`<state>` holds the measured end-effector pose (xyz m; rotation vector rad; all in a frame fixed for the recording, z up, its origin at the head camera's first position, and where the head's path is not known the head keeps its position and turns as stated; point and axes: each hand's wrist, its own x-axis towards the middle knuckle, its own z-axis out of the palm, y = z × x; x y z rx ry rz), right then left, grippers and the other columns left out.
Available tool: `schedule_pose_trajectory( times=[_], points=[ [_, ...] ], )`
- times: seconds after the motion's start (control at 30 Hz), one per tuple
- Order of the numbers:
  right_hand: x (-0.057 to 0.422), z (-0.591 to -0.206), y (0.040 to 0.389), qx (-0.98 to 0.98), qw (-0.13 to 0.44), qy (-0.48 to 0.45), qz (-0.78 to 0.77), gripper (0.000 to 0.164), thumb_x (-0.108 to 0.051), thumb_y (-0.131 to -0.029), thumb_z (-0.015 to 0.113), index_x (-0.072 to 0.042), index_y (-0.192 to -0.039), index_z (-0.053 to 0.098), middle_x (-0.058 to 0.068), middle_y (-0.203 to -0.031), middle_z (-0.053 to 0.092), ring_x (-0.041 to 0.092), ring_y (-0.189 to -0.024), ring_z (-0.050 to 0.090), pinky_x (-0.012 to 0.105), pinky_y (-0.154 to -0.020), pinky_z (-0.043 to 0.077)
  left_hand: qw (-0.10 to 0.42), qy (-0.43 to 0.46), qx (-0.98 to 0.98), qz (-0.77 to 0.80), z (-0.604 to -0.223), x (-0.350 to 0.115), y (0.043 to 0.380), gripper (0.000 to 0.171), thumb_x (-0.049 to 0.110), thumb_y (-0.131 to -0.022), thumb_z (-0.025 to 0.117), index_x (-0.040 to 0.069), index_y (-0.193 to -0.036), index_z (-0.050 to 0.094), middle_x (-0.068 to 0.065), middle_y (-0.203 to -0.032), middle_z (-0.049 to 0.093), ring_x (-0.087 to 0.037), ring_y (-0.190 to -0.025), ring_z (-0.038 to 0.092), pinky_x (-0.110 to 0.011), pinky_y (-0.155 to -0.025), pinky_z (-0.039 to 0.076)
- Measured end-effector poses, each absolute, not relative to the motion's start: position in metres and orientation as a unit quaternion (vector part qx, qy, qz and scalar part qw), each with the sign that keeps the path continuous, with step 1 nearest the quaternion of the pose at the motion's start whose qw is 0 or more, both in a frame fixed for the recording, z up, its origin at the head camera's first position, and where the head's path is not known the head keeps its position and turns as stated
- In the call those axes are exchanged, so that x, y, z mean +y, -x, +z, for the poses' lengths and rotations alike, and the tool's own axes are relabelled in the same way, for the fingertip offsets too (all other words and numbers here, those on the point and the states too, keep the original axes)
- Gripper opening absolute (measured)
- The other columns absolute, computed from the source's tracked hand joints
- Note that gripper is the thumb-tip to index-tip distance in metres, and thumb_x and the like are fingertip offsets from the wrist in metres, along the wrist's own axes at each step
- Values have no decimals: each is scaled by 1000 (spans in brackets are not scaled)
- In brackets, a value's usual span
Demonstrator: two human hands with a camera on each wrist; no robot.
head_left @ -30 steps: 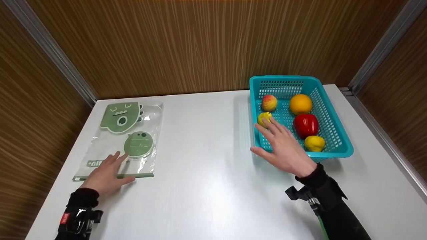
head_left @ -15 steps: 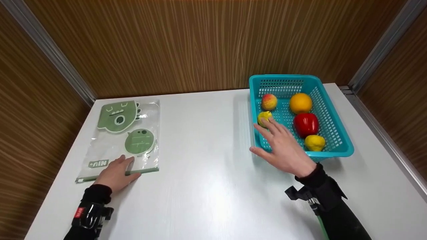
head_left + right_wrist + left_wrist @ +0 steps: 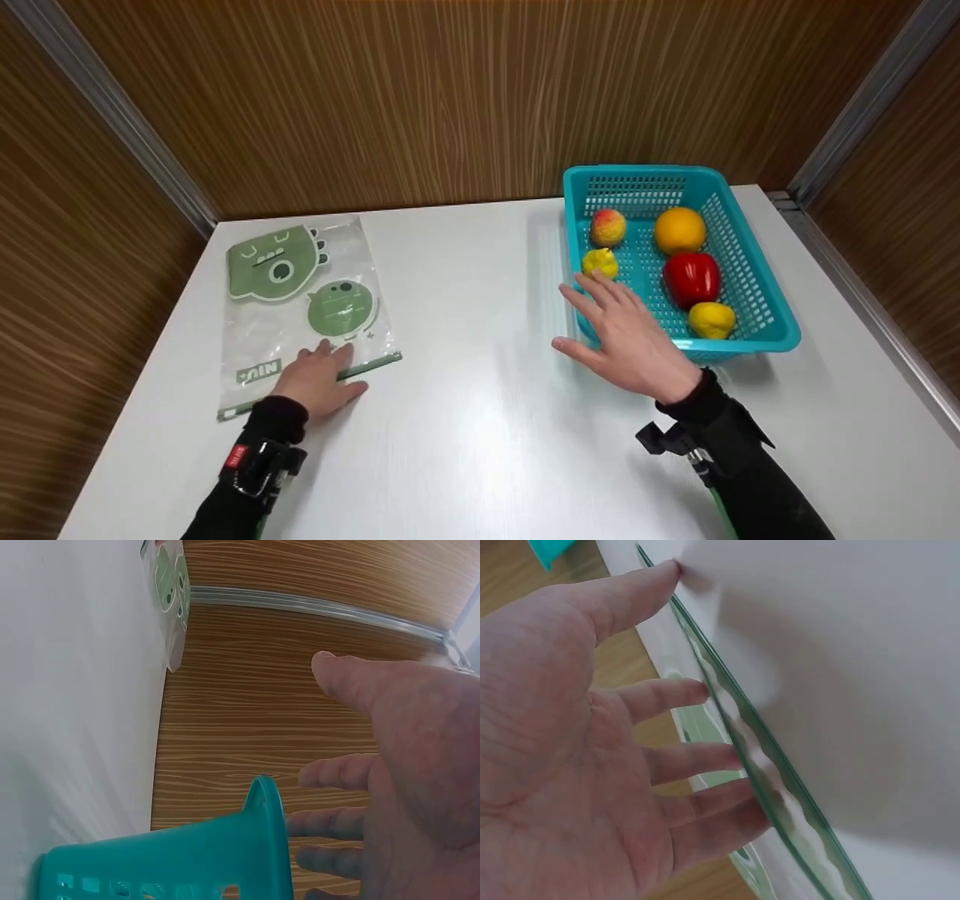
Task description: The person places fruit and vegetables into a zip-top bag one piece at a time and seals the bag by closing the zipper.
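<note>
A clear zip bag (image 3: 292, 326) with green cartoon prints lies flat at the left of the table. My left hand (image 3: 319, 381) rests on its near, green-edged end, the thumb spread apart along the table. In the left wrist view, the fingertips (image 3: 697, 692) touch the bag right beside its green zip strip (image 3: 739, 709). Over the near left corner of a turquoise basket (image 3: 757, 255) hovers my right hand (image 3: 630, 341), fingers spread and holding nothing. The basket contains a peach (image 3: 607, 227), an orange (image 3: 679, 230), a red apple-like fruit (image 3: 691, 279) and two yellow lemon-like fruits, one (image 3: 712, 320) near the front.
The white table (image 3: 465, 360) stretches between bag and basket. Wood-grain panels (image 3: 390, 105) enclose the back and both sides, with metal strips at the corners. The basket's wall (image 3: 172, 851) stands beside the right fingers in the right wrist view.
My left hand has slid to the right, dragging the bag's near end along, so the bag now lies turned. The right hand has barely shifted.
</note>
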<state>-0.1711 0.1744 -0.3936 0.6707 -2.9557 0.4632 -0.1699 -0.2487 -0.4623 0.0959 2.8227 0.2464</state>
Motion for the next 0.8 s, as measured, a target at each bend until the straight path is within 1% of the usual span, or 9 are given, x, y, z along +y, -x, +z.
schedule_pose_trajectory(
  times=[0.17, 0.23, 0.3, 0.4, 0.47, 0.53, 0.6, 0.7, 0.8],
  points=[
    [167, -397, 169, -961, 40, -233, 145, 76, -63, -87, 52, -20, -147, 36, 10, -156, 32, 33, -147, 22, 59, -118, 20, 166, -50, 979, 106, -459, -227, 172, 73, 48, -87, 59, 14, -147, 35, -30, -154, 23, -57, -137, 25, -65, -110, 28],
    [165, -398, 169, -960, 41, -238, 145, 75, -62, -87, 52, -19, -147, 36, 10, -156, 33, 33, -147, 23, 58, -119, 20, 159, -65, 979, 113, -458, -224, 174, 69, 43, -87, 61, 14, -145, 39, -28, -153, 27, -57, -137, 26, -66, -109, 28],
    [163, -400, 168, -959, 42, -241, 145, 75, -62, -87, 53, -19, -147, 37, 10, -155, 34, 33, -147, 24, 58, -119, 21, 138, -85, 980, 117, -457, -226, 176, 62, 36, -87, 63, 11, -141, 45, -26, -149, 36, -53, -134, 35, -64, -107, 33],
    [161, -403, 167, -958, 39, -245, 144, 75, -61, -87, 53, -19, -147, 37, 10, -155, 34, 32, -147, 25, 57, -119, 22, 89, -103, 984, 118, -458, -236, 176, 48, 26, -84, 68, 7, -127, 57, -21, -134, 54, -45, -121, 52, -58, -100, 43],
    [159, -404, 167, -958, 36, -246, 145, 75, -62, -87, 53, -20, -146, 37, 9, -155, 35, 32, -147, 26, 57, -119, 22, 56, -113, 985, 115, -460, -245, 175, 35, 20, -81, 71, 6, -112, 64, -16, -116, 63, -36, -104, 61, -50, -91, 50],
    [157, -405, 166, -957, 35, -249, 145, 75, -61, -86, 54, -20, -146, 38, 9, -155, 35, 32, -146, 26, 57, -118, 22, 27, -120, 986, 116, -464, -251, 173, 22, 15, -78, 73, 7, -98, 69, -11, -99, 65, -29, -89, 63, -45, -81, 52],
    [154, -405, 166, -956, 33, -253, 145, 74, -61, -86, 55, -20, -146, 39, 9, -154, 37, 32, -146, 28, 57, -118, 23, 8, -132, 984, 117, -466, -254, 174, 11, 8, -75, 72, 7, -86, 69, -7, -85, 65, -25, -78, 63, -42, -73, 52],
    [149, -406, 165, -954, 22, -262, 147, 72, -59, -86, 56, -19, -144, 42, 9, -151, 42, 32, -143, 33, 57, -117, 26, -2, -141, 983, 118, -468, -251, 176, 11, -1, -71, 68, 8, -78, 69, -5, -76, 66, -25, -70, 63, -40, -67, 50],
    [143, -406, 163, -952, 13, -269, 146, 67, -57, -87, 58, -19, -141, 46, 8, -146, 48, 31, -140, 38, 56, -117, 28, 14, -131, 984, 118, -465, -245, 180, 14, -3, -69, 67, 9, -75, 67, -5, -74, 68, -24, -68, 62, -40, -65, 50]
  ],
)
